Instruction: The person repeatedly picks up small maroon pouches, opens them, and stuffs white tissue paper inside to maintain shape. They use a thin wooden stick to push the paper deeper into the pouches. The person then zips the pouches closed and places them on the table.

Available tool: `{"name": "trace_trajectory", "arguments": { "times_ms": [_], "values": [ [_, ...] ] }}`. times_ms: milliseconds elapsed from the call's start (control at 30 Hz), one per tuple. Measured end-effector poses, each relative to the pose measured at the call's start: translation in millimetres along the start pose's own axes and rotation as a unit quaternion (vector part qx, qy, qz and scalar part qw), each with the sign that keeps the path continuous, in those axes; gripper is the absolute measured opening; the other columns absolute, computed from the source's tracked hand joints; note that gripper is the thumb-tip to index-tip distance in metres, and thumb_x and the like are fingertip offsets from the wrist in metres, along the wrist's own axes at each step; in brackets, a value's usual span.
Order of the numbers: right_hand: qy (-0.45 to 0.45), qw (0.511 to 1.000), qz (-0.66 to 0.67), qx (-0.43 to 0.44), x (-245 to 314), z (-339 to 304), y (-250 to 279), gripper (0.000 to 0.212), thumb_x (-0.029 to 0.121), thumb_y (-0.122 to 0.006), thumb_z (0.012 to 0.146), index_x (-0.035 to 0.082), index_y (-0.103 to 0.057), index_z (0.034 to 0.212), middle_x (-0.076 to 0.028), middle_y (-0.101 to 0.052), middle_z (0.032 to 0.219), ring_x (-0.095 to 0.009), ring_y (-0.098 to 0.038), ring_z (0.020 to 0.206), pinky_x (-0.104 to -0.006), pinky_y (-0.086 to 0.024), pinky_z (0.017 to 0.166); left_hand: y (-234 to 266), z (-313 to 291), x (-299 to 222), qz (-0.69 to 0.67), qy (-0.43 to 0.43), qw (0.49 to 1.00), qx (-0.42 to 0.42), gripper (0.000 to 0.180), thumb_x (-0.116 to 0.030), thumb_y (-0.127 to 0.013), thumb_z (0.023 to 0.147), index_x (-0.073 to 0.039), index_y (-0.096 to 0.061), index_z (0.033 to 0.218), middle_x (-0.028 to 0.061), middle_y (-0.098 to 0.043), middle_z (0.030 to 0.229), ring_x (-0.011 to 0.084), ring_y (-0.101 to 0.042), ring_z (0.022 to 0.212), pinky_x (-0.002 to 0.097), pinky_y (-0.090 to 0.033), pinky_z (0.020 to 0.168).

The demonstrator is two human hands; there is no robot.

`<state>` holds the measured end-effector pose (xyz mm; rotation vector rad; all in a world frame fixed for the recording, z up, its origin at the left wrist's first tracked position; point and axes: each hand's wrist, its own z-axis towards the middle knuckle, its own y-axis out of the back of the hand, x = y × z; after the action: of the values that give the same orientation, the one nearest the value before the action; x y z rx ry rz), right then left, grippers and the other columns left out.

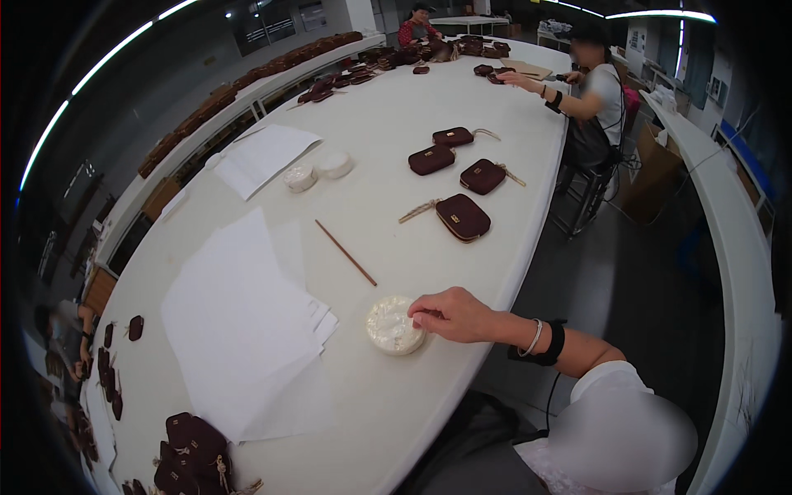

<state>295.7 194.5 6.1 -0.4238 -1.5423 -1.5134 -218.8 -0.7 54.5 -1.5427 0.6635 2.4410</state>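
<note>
Near the table's (429,124) front edge, my right hand (452,315) pinches the round white paper wad (394,325) beside the paper stack (239,322). Left hand unseen. Four burgundy pouches (462,217) lie beyond, apparently unstuffed.

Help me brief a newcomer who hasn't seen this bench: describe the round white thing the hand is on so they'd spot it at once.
Start at the long white table and come to its near edge, just right of the stack of white paper sheets. There lies a round white disc with the right hand touching its right side. Two similar discs lie farther up the table, untouched; the thin wooden stick lies just above this one.
</note>
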Motion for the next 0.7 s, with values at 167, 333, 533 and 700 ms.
{"name": "trace_trajectory", "arguments": {
  "times_ms": [167,333,533,700],
  "values": [
    [-0.025,0.939,-0.294,-0.177,-70.5,33.6,52.8,0.04,0.029,-0.063,0.087,0.003,-0.057,0.117,-0.013,-0.058,0.117,-0.029,-0.055,0.11,-0.0375,-0.049,0.086,7.1,13.8,46.1,0.084,0.04,0.994,0.065,0.047,-0.018,-0.056,0.096,-0.002,-0.046,0.139,0.0226,-0.043,0.143,0.0348,-0.044,0.126,0.0417,-0.038,0.103],
    [-0.144,0.891,-0.404,-0.149,-97.0,51.3,72.8,0.064,0.042,-0.068,0.081,0.004,-0.046,0.128,-0.023,-0.042,0.133,-0.044,-0.035,0.128,-0.0535,-0.035,0.101,30.5,26.9,92.4,0.121,-0.08,0.98,0.133,0.045,-0.017,-0.056,0.094,0.002,-0.049,0.134,0.021,-0.041,0.144,0.0335,-0.042,0.129,0.0394,-0.037,0.106],
    [-0.217,0.886,-0.396,-0.108,-114.0,59.9,76.5,0.053,0.038,-0.063,0.085,0.006,-0.05,0.125,-0.017,-0.046,0.13,-0.037,-0.043,0.121,-0.0513,-0.042,0.094,-4.6,-36.0,-26.3,0.019,0.042,0.997,0.065,0.047,-0.017,-0.056,0.093,0.003,-0.049,0.135,0.0198,-0.044,0.142,0.0323,-0.041,0.13,0.0416,-0.032,0.109],
    [-0.177,0.899,-0.376,-0.141,-118.5,55.3,83.2,0.045,0.032,-0.06,0.085,0.005,-0.056,0.121,-0.016,-0.055,0.122,-0.032,-0.054,0.112,-0.0459,-0.048,0.089,-6.3,-77.7,-53.5,0.013,0.048,0.991,0.125,0.047,-0.017,-0.056,0.093,0.003,-0.048,0.136,0.0196,-0.044,0.142,0.0318,-0.041,0.131,0.0418,-0.03,0.109]
  ]
}}
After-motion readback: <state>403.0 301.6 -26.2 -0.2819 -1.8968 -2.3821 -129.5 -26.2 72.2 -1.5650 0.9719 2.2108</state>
